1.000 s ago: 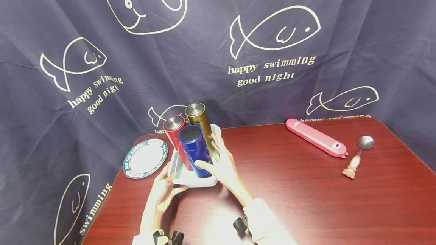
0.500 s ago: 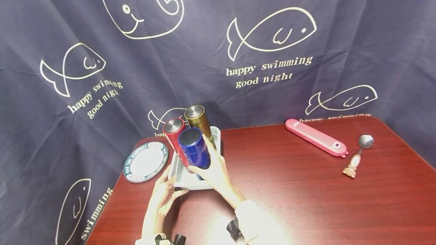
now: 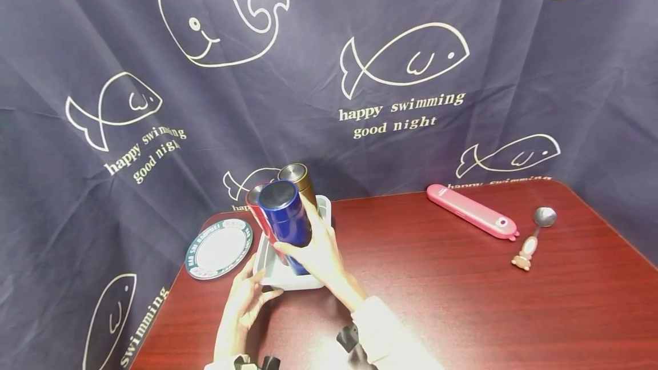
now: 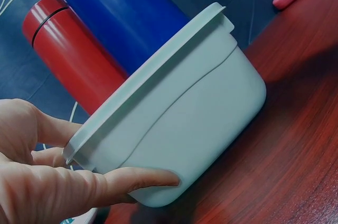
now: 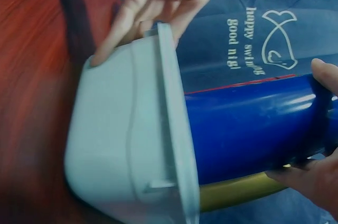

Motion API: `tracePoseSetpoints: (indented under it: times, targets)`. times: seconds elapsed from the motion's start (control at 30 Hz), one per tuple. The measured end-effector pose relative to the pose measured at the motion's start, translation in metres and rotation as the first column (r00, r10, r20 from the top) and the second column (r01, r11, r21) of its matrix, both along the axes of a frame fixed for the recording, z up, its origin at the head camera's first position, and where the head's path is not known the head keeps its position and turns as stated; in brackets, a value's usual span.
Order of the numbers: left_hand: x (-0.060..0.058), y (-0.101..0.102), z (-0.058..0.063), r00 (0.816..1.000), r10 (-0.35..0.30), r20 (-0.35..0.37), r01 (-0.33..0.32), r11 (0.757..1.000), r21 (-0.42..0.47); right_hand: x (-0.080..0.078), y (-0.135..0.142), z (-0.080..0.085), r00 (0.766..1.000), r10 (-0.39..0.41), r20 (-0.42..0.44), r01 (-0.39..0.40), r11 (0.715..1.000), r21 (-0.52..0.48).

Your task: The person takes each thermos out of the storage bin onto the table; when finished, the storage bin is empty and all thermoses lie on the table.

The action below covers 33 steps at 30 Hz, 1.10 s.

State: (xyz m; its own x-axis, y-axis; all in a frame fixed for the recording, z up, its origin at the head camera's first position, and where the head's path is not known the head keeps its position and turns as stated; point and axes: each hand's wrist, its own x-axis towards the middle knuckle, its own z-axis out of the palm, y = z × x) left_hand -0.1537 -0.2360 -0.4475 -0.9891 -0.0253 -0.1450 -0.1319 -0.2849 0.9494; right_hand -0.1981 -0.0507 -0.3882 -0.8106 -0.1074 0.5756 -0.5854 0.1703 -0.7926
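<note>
A pale grey-green plastic bin (image 3: 295,284) on the table holds three thermos flasks. My right hand (image 3: 320,256) grips the blue thermos flask (image 3: 287,222), thumb on its near side and fingers round its far right. Its lower end is still inside the bin, hidden behind the front wall in the left wrist view. My left hand (image 3: 244,297) holds the bin's near left corner, with its thumb (image 4: 150,177) along the outer wall and fingers at the rim. The red flask (image 4: 74,49) leans beside the blue one, which partly covers it. Behind stands the gold flask (image 3: 307,190).
A plate with a green patterned rim (image 3: 191,261) lies at the table's left edge. Over on the right are a pink long case (image 3: 470,210) and a spoon with a bear-shaped handle (image 3: 529,247). A dark patterned curtain (image 3: 308,101) hangs behind the table.
My right hand has closed round the blue flask, which has risen and shifted left, covering more of the red one. My left hand stays on the bin. The head view has tilted up slightly.
</note>
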Motion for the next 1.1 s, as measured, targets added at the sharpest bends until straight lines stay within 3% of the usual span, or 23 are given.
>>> tracePoseSetpoints:
  times: [0.27,0.53,0.8,1.1]
  targets:
    - [-0.001,0.002,-0.003,1.000,-0.009,0.003,0.009,0.999,0.032,0.005,0.010,0.015,0.999,-0.004,0.043,0.004,1.000,0.001]
    - [-0.001,0.002,-0.006,1.000,0.004,0.009,-0.005,1.000,0.021,0.004,0.022,0.025,0.999,-0.028,0.031,0.028,1.000,0.005]
    - [-0.002,-0.002,-0.012,1.000,0.009,0.015,-0.009,1.000,-0.008,0.004,0.046,0.032,0.993,-0.115,0.031,0.114,0.993,0.016]
    - [-0.002,-0.004,-0.004,1.000,-0.004,0.012,0.004,1.000,-0.006,0.000,0.081,0.032,0.979,-0.199,0.041,0.199,0.980,-0.009]
